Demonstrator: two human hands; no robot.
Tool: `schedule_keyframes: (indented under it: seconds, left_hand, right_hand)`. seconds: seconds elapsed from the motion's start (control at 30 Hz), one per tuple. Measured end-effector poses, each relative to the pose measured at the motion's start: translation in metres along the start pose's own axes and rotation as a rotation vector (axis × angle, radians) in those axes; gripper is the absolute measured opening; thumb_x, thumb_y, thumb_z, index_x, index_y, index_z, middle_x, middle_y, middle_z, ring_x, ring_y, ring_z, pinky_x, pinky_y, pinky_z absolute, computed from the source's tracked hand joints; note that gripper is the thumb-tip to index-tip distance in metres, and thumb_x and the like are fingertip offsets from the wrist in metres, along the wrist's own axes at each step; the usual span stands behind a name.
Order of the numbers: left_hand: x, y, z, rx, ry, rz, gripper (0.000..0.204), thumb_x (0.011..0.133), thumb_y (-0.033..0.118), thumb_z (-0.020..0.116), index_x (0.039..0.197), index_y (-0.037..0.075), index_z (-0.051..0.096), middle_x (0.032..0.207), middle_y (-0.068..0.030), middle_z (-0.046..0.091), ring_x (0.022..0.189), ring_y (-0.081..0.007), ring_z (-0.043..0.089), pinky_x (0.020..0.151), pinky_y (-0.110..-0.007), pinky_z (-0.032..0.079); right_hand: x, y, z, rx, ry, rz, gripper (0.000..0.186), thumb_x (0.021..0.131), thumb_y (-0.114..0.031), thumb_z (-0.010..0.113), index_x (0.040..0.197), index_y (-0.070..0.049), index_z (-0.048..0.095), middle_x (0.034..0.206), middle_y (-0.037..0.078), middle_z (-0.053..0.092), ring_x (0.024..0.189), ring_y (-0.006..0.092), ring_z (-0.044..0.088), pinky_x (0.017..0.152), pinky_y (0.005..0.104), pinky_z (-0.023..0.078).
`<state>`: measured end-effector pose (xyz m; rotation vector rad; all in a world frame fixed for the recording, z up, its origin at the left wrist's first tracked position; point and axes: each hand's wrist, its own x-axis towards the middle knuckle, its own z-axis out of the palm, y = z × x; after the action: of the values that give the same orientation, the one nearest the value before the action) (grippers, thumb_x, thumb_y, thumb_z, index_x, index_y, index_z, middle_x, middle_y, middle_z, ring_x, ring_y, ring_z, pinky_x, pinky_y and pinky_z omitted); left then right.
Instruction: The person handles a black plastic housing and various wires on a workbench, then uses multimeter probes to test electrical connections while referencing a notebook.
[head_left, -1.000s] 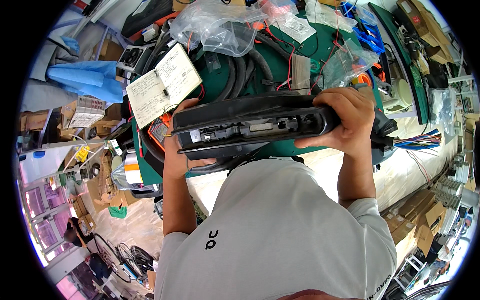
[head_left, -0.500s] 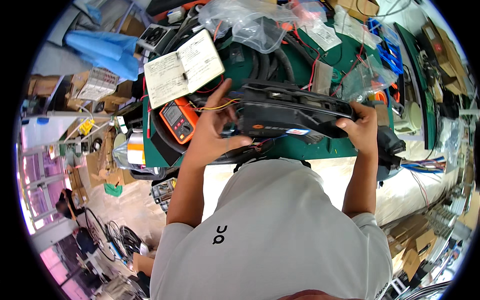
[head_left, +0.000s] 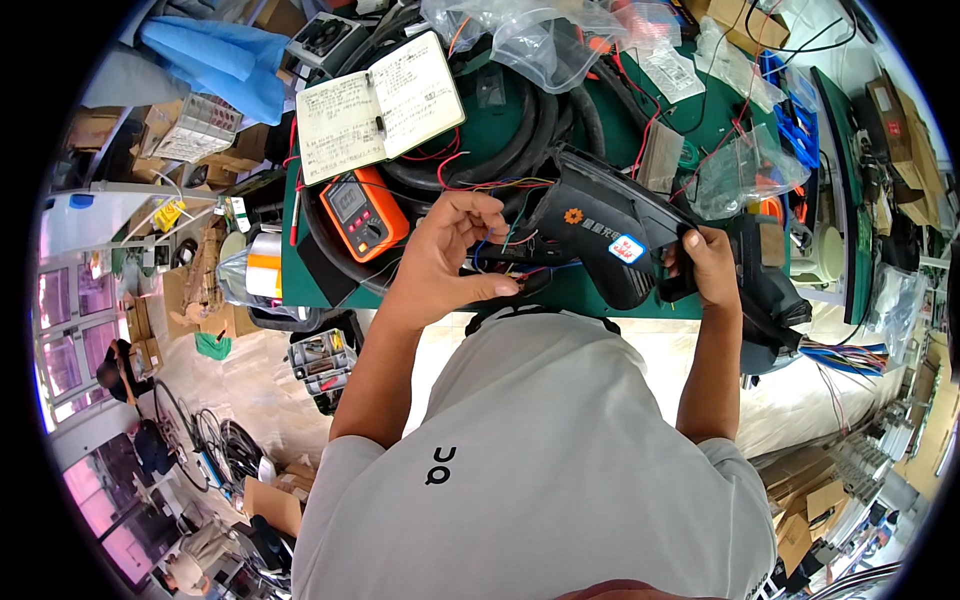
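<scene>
Right hand (head_left: 712, 268): grasped black casing (head_left: 588, 215) by one end, apparently steadying it | Left hand (head_left: 440, 262): thumb and fingers apart, nothing visibly gripped, beside wires (head_left: 510, 185) | Casing: tilted over desk (head_left: 490, 125), likely for wire access

1. I see a narrow gap between left hand (head_left: 450, 258) and black housing (head_left: 592, 235); thin wires (head_left: 520, 184) cross it.
2. I could pass over the green bench (head_left: 577, 290) along its near edge.
3. Multimeter (head_left: 362, 215) and notebook (head_left: 415, 100) block left.
4. Thick black cables (head_left: 583, 122) obstruct beyond the housing.
5. Right hand (head_left: 710, 265) and clear bag (head_left: 745, 180) crowd the right.
</scene>
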<state>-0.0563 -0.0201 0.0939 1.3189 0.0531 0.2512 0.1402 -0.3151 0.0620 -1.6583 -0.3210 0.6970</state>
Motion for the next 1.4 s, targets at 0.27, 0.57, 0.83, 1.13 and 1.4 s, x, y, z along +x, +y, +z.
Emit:
schedule_keyframes:
  seconds: [0.27, 0.57, 0.83, 1.13, 1.4]
  left_hand:
    - [-0.005, 0.004, 0.009, 0.277, 0.037, 0.069, 0.041, 0.079, -0.005, 0.067, 0.117, -0.001, 0.051, 0.11, -0.0077, 0.05, 0.102, -0.0152, 0.051, 0.09, -0.03, 0.043]
    - [-0.001, 0.003, 0.005, 0.303, 0.216, 0.189, 0.023, 0.094, 0.011, 0.054, 0.11, -0.006, 0.06, 0.098, -0.0131, 0.064, 0.083, -0.0172, 0.063, 0.077, -0.03, 0.052]
    - [0.004, 0.008, 0.011, 0.176, 0.461, 0.132, 0.039, 0.098, 0.026, 0.047, 0.113, -0.009, 0.056, 0.101, -0.0221, 0.065, 0.088, -0.0253, 0.066, 0.077, -0.034, 0.055]
    - [0.001, 0.009, 0.009, 0.046, 0.514, 0.121, 0.038, 0.099, 0.026, 0.047, 0.11, -0.009, 0.057, 0.098, -0.0208, 0.066, 0.087, -0.0257, 0.068, 0.075, -0.033, 0.057]
    - [0.001, -0.01, 0.013, 0.064, 0.574, -0.022, 0.039, 0.099, 0.026, 0.047, 0.113, -0.009, 0.056, 0.104, -0.0197, 0.065, 0.093, -0.0248, 0.066, 0.079, -0.032, 0.055]
  right_hand:
    - [0.007, 0.014, -0.001, 0.08, -0.012, 0.067, 0.061, 0.077, -0.058, 0.067, 0.07, 0.002, 0.06, 0.062, 0.009, 0.059, 0.052, 0.0149, 0.055, 0.049, 0.0254, 0.044]
    - [0.009, 0.022, -0.007, 0.064, -0.029, 0.003, 0.07, 0.072, -0.067, 0.066, 0.072, 0.002, 0.06, 0.063, 0.009, 0.059, 0.053, 0.0148, 0.057, 0.05, 0.0254, 0.046]
    - [0.009, 0.027, -0.007, 0.133, -0.004, -0.041, 0.07, 0.067, -0.067, 0.07, 0.073, 0.002, 0.06, 0.065, 0.011, 0.061, 0.055, 0.0152, 0.058, 0.052, 0.0251, 0.047]
    - [0.012, 0.029, -0.004, 0.145, -0.006, -0.103, 0.067, 0.064, -0.064, 0.075, 0.073, 0.002, 0.061, 0.065, 0.009, 0.062, 0.056, 0.0139, 0.058, 0.053, 0.0245, 0.047]
    - [0.025, 0.039, 0.005, 0.035, -0.05, 0.174, 0.056, 0.081, -0.054, 0.065, 0.071, 0.001, 0.06, 0.06, 0.007, 0.057, 0.051, 0.0143, 0.054, 0.048, 0.026, 0.043]
